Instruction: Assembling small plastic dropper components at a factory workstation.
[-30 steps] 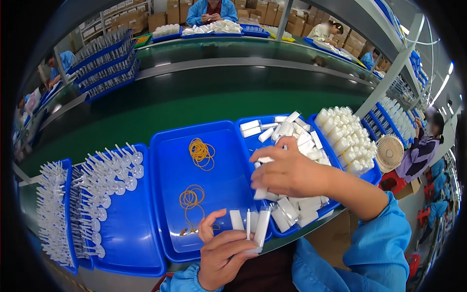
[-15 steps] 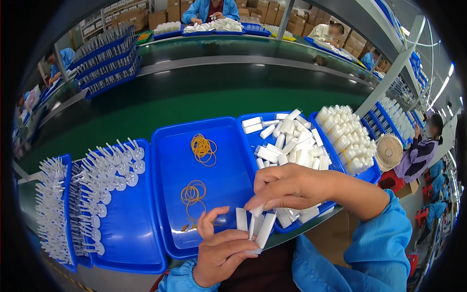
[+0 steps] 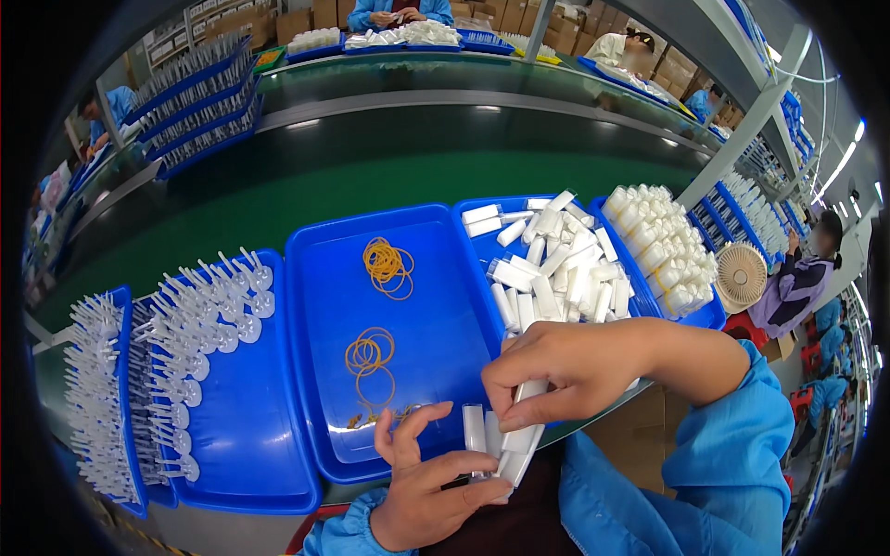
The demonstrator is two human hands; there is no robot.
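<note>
My left hand (image 3: 428, 486) holds a small bunch of white plastic tubes (image 3: 498, 442) upright at the near edge of the middle blue tray (image 3: 436, 306). My right hand (image 3: 565, 369) pinches one of those tubes and presses it against the bunch. Behind my right hand a blue tray holds a loose heap of the same white tubes (image 3: 549, 269). Two clusters of orange rubber bands lie in the middle tray, one at the far end (image 3: 387, 266) and one nearer (image 3: 370, 357).
Blue trays at left carry rows of white spoon-shaped plastic parts (image 3: 176, 343). A tray of bundled white tubes (image 3: 663, 250) stands at right, with a small fan (image 3: 740, 274) beside it. A green conveyor belt (image 3: 371, 176) runs behind. Other people work around it.
My right hand came back from the heap of tubes to the bunch in my left hand, bringing another tube against it. The left hand stayed near the tray's front edge.
</note>
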